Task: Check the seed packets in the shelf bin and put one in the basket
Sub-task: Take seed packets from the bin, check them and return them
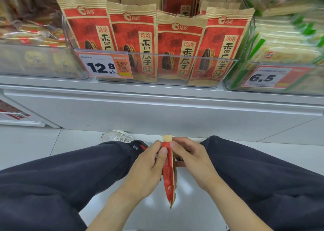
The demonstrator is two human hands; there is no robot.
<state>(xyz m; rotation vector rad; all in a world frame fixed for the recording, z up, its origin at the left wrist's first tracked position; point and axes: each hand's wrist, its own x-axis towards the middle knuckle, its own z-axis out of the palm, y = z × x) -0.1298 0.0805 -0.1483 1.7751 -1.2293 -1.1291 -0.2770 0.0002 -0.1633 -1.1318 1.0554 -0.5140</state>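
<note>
Two hands, the left hand [146, 167] and right hand [191, 158], are pinching one seed packet [169, 174] edge-on between the knees, low before the shelf [157, 108], while four more packets [178, 45] are standing upright in the clear bin [175, 57] behind a 12.8 price tag [105, 66].

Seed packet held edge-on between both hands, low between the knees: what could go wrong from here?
1. The seed packet is pinched only near its top by the left hand and right hand; its lower end hangs free and could slip to the floor.
2. No basket is in view, so the drop-off has to be found first; a blind placement may miss.
3. Four packets lean loosely in the clear bin; reaching back in could tip them.
</note>
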